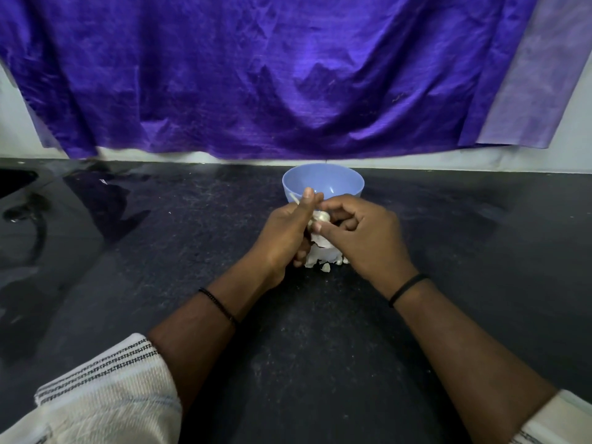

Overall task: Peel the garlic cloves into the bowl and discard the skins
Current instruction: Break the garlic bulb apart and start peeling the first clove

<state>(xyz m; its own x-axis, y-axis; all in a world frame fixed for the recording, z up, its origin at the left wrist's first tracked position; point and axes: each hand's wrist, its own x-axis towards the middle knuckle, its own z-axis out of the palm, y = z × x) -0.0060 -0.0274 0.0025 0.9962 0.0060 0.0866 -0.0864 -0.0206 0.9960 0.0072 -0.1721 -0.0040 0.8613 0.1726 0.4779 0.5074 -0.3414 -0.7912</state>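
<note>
Both hands, the left hand (288, 232) and right hand (362, 232), pinched a half-peeled garlic clove (319, 216) just near of the bowl (336, 179) (contents unclear), loose skins (320, 259) undiscarded on the tabletop (192, 235) beneath.

Home kitchen: black stone counter (160, 251), bowl (339, 182).
</note>
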